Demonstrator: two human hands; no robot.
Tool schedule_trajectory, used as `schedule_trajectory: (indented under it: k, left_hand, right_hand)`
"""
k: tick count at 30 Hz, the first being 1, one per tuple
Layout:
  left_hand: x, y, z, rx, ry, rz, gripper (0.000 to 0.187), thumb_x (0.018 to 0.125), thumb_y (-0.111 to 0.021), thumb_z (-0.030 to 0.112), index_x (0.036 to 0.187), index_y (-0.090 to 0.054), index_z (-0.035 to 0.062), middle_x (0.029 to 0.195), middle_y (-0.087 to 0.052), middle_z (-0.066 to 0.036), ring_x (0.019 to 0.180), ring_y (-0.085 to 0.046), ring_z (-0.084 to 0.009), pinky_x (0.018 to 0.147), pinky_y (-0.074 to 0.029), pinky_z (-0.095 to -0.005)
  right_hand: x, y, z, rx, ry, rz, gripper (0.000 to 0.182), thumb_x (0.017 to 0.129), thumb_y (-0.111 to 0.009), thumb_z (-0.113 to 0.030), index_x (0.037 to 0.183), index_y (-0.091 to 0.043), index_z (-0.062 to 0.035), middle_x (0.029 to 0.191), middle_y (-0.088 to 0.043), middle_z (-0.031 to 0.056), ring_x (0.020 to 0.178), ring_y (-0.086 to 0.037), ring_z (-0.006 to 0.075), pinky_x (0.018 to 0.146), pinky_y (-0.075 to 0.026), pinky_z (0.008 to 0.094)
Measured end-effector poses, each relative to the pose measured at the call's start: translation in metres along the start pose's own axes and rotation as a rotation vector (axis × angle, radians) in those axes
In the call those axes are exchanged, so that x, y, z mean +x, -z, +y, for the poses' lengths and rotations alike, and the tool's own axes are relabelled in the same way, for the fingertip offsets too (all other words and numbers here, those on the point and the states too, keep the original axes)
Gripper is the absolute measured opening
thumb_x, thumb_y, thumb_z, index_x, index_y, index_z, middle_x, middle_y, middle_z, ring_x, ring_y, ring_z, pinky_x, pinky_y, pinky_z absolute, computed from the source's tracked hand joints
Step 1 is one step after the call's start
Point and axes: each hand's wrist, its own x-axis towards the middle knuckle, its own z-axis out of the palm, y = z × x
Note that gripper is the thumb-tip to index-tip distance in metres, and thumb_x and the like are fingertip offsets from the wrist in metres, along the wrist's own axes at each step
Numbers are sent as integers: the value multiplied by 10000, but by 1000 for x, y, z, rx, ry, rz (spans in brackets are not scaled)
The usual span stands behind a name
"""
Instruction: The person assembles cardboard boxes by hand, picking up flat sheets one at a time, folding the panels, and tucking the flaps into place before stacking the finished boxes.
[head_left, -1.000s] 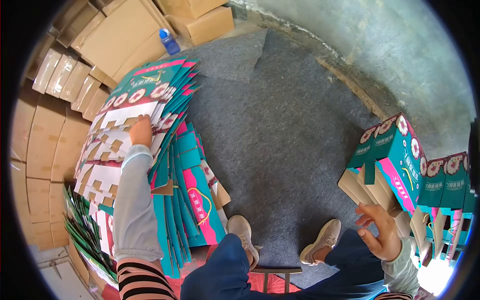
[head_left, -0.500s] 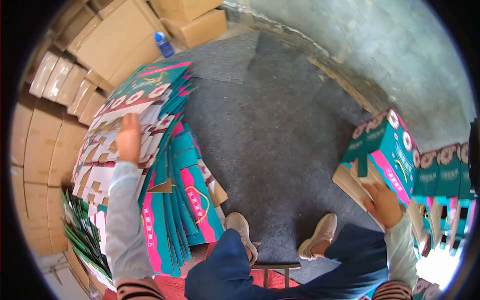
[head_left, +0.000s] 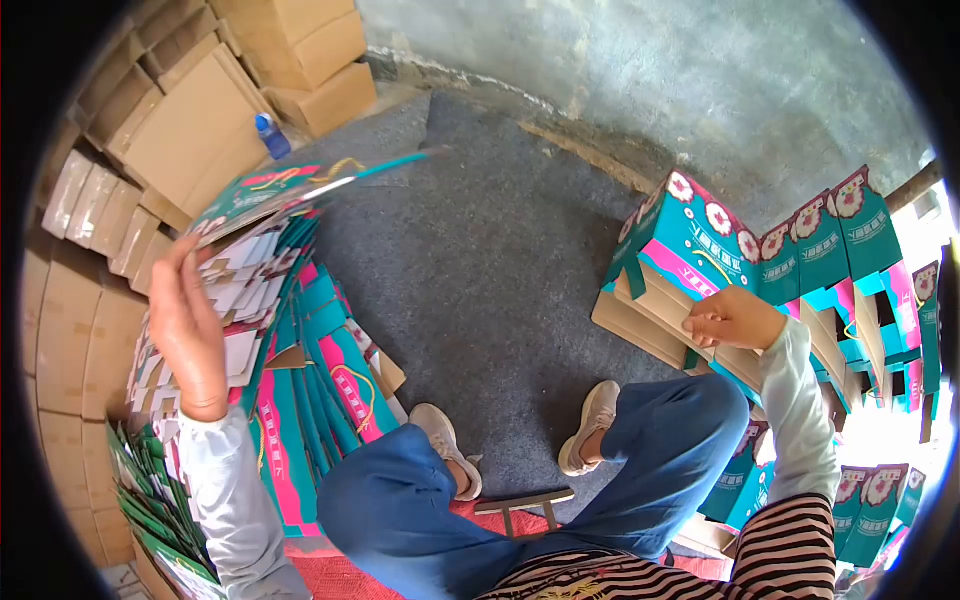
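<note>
At the left, my left hand (head_left: 188, 335) grips the near edge of a flat printed carton (head_left: 262, 205), its thumb hidden. That carton tilts up from a tall stack of flattened cartons (head_left: 240, 290) in green, pink and white. My right hand (head_left: 735, 318) is at the right, fingers curled, over the brown flaps of a standing green carton (head_left: 690, 240); whether it holds anything is hidden. A row of opened green cartons (head_left: 825, 240) stands to the right of it.
Brown boxes (head_left: 75, 340) line the left side. A blue bottle (head_left: 272, 136) stands near more boxes (head_left: 325, 100). Dark floor covering (head_left: 470, 250) lies between the stacks, with a concrete wall (head_left: 640, 70) behind. Below are my knees, shoes and a small wooden stool (head_left: 525, 503).
The view has turned right. My left hand has lifted the top flat carton's near edge off the stack. My right hand has curled its fingers and moved up along the standing carton.
</note>
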Motion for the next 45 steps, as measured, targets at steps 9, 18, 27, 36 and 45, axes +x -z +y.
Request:
schedule_trajectory:
  k: [9,18,27,36,45]
  left_hand:
    - [-6,34,148,-210,-153,-36,146,830,-544,-57,957,-584,5,906,-617,-178,843,-626,-350,744,-508,-382]
    - [-27,1,183,-770,179,-62,351,939,-549,82,1270,-476,-8,1181,-581,-143,970,-633,-196,840,-489,-297]
    - [-75,-105,158,-866,859,-333,743,854,-626,478,1350,-376,-16,1296,-482,-183,1100,-536,-248,856,-436,-309]
    - [-146,-131,175,-672,450,-612,732,789,-583,94,1416,-234,-50,1337,-433,-261,1138,-532,-331,972,-428,-378]
    - [-175,-111,170,-580,406,-836,598,786,-510,41,1357,-339,-12,1255,-481,-286,1167,-482,-431,974,-407,-436]
  right_hand:
    - [19,-89,-129,-329,978,966,729,769,-749,-343,1352,-425,-50,1272,-525,194,1149,-526,355,962,-439,399]
    - [15,-139,-98,451,642,652,250,886,-659,-235,949,-658,7,737,-641,145,650,-598,171,612,-461,319]
    - [24,-226,-64,626,609,997,185,847,-676,-105,1002,-655,-5,817,-640,145,753,-639,245,704,-490,312]
    - [11,-334,-19,378,600,622,539,834,-685,-234,1267,-487,17,1167,-569,224,1036,-581,382,885,-469,403]
    - [-69,-138,-13,-222,666,635,460,796,-685,-277,1173,-583,-33,1173,-602,155,1082,-576,333,915,-473,416]
